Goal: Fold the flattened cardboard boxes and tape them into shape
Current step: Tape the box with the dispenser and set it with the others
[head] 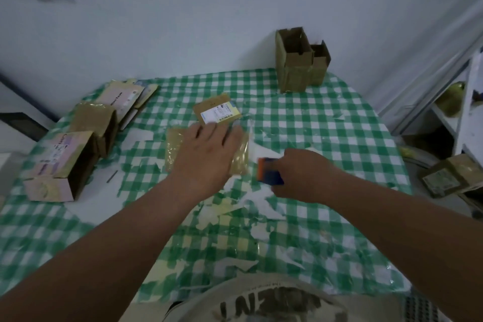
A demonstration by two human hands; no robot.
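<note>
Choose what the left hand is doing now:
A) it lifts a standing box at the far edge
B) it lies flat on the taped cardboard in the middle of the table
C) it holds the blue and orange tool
B: the left hand lies with straight fingers on the flattened cardboard box; the right hand grips the tape dispenser.

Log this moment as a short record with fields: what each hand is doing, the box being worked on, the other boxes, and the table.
left hand: left hand lies flat, fingers straight, on the flattened box
right hand: right hand grips a blue and orange tape dispenser
flattened box: mid-table, label end pointing away
upright boxes: two open-topped boxes at far edge
left side: folded boxes and flat cardboard pile
table: green checked cloth, worn and torn
</note>
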